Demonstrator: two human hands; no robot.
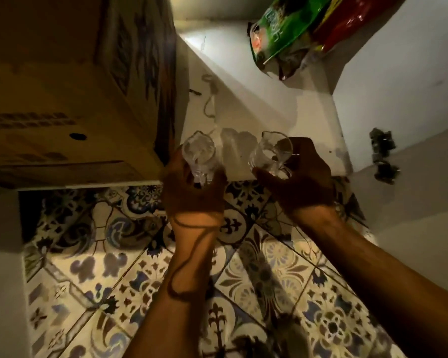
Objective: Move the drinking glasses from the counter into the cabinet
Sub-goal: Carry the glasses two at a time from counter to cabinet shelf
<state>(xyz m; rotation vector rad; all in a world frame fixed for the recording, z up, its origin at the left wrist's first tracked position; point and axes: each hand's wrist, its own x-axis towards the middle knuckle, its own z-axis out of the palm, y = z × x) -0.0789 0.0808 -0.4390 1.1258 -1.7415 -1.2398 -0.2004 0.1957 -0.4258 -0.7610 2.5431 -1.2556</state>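
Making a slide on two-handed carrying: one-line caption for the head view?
Left hand and right hand each hold a clear drinking glass before an open cabinet shelf.

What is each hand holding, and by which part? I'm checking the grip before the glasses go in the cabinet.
The left hand grips one clear glass round its lower body; the right hand likewise holds a second glass.

A cardboard box [70,81] upper left, green packet [279,34] and red packet [357,21] above, patterned tiles [269,280] below
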